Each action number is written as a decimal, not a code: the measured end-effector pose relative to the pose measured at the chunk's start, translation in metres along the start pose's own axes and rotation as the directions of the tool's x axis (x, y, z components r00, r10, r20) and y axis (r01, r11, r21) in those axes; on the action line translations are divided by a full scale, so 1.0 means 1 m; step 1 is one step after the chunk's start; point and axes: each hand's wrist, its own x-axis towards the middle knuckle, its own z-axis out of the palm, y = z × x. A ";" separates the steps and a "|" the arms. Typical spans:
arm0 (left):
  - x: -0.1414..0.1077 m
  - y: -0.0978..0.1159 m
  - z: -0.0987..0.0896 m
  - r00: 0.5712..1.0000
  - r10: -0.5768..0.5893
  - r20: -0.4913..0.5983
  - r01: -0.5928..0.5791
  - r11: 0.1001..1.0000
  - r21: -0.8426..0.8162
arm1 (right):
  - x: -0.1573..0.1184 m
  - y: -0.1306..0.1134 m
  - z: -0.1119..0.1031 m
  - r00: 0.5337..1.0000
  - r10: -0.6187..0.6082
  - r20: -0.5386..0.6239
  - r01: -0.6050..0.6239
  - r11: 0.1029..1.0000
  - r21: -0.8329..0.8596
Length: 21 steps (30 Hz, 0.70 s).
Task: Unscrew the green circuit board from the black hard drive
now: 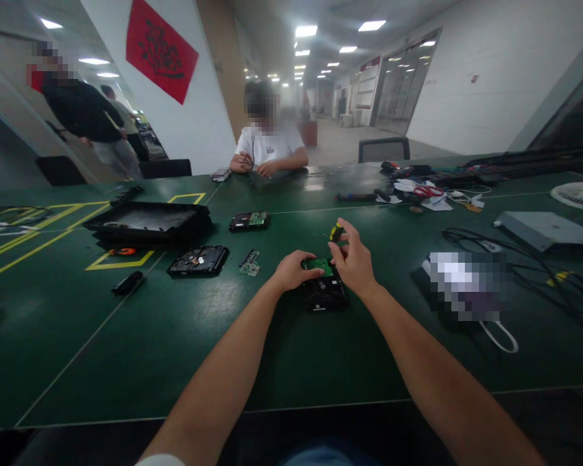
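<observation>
1 screwdriver (337, 231), yellow-black, gripped in my right hand (357, 264); 1 black device (324, 296) with green circuit board (324, 265), gripped by my left hand (291, 272).

Left fingers (313, 274) grip a circuit board (320, 265), right fingers (348, 228) a screwdriver (337, 231)

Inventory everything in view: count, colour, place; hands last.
Held unit: one, black and green, centre
Screwdriver: one, yellow-black, near unit
Circuit board: one, green-grey, left of unit
Other units: two, black and green, left
Casing: one, black, left
Small items: two, black and orange, left
Metal box: one, grey, right
Masked object: one, pixelated, right
Cables: several, black, right
Scissors: one, red, back right
Table: one, green, below all
Chairs: three, dark, behind table
Wall sign: one, red, upper left
People: three, varied clothing, beyond table
Left hand: one, on unit
Right hand: one, holding screwdriver
</observation>
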 end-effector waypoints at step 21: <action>0.000 0.003 -0.002 1.000 -0.008 0.002 0.008 1.000 0.001 | 0.000 -0.001 0.001 1.000 0.004 0.003 -0.004 1.000 0.014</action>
